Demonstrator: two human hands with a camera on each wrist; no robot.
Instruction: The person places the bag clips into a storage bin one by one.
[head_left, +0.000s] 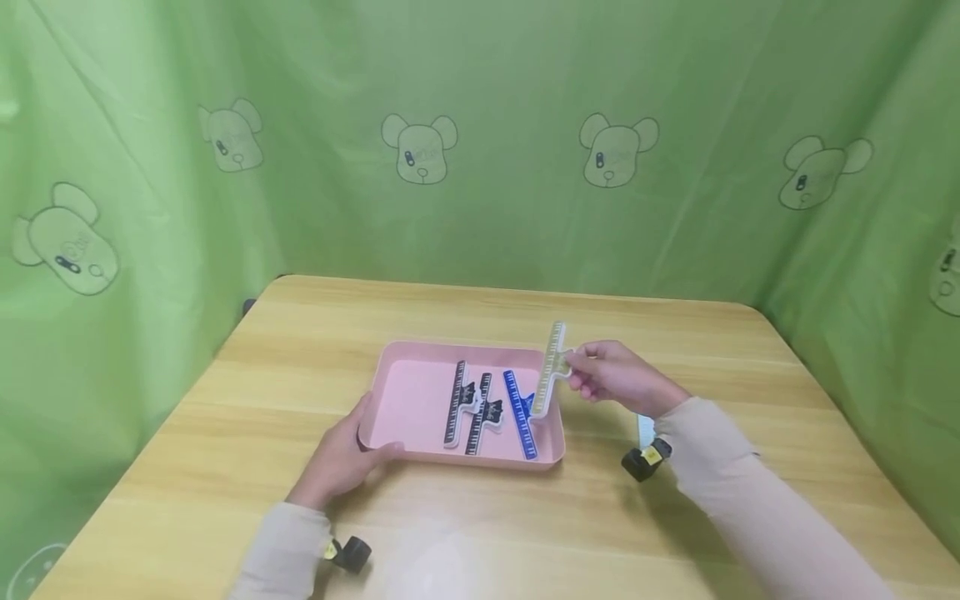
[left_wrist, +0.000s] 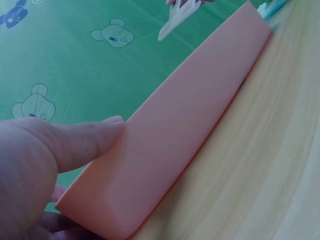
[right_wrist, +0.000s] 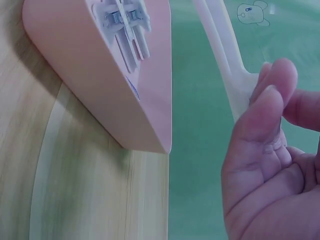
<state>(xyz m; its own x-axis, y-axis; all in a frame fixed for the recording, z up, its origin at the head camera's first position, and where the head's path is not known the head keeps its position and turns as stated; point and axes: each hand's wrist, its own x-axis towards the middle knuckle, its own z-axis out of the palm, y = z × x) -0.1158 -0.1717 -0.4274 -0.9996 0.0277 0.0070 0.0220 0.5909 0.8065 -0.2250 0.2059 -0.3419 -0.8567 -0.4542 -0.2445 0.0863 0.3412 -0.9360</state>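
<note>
My left hand (head_left: 341, 454) grips a pink tray (head_left: 427, 460) at its left near corner. In the left wrist view the thumb (left_wrist: 90, 140) presses on the tray's outer wall, while the other fingers go round the corner. Above the tray's right end, my right hand (head_left: 611, 375) pinches a pale long-bar clip (head_left: 551, 371) with a piano-key pattern by its handle. Inside the tray lie two black piano-key clips (head_left: 454, 404) side by side and a blue piano-key clip (head_left: 520, 417) to their right. The pale clip overlaps the blue one in the head view.
A light blue object (head_left: 646, 429) lies on the wooden table (head_left: 450, 533), partly hidden behind the right wrist. Each wrist wears a black camera (head_left: 643, 460). Green curtains (head_left: 510, 233) with bear-head prints hang behind the table and on both sides.
</note>
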